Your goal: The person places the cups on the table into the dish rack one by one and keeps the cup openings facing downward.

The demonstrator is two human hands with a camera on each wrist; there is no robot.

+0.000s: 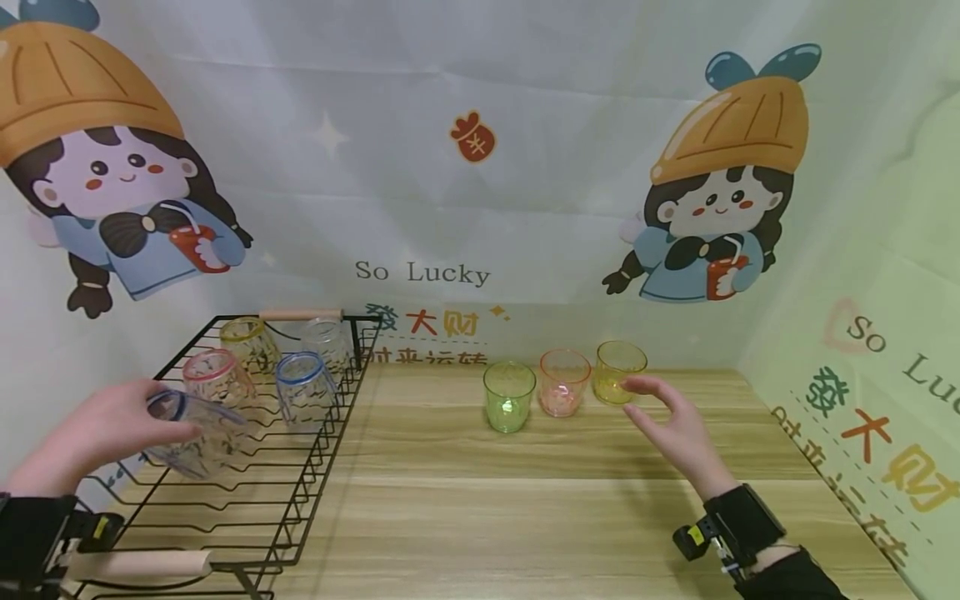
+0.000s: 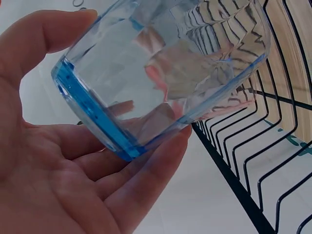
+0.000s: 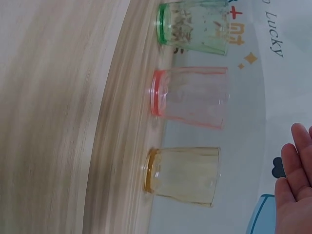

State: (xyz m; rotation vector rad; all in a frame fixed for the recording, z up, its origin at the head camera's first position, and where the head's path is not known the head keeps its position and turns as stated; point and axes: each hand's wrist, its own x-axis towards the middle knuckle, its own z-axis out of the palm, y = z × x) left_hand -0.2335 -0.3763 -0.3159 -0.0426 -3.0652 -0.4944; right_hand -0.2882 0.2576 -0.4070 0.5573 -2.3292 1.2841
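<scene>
Printed pale cloth (image 1: 555,167) walls the far side and right; cartoon figures (image 1: 731,192) in orange hats, "So Lucky" lettering (image 1: 422,272). Counter (image 1: 450,517) wood-grained, pale.

Left hand (image 1: 112,429): fingers (image 2: 157,183) clamped round a blue-based glass (image 1: 206,437), tilted, at the left side of a black wire rack (image 1: 257,564); contact with wires can't be told.

Right hand (image 1: 675,421): nothing held, thumb and forefinger apart, near the yellow glass (image 1: 618,371). Leftward from that, in a row on the far counter, upright: pink glass (image 1: 564,385), green glass (image 1: 509,400).

Rack stands left, wooden handle (image 1: 142,565) at its near end. Toward its far end, four inverted glasses: yellow-based (image 1: 251,343), pink-based (image 1: 217,379), second blue-based (image 1: 305,392), one clear (image 1: 327,342).
</scene>
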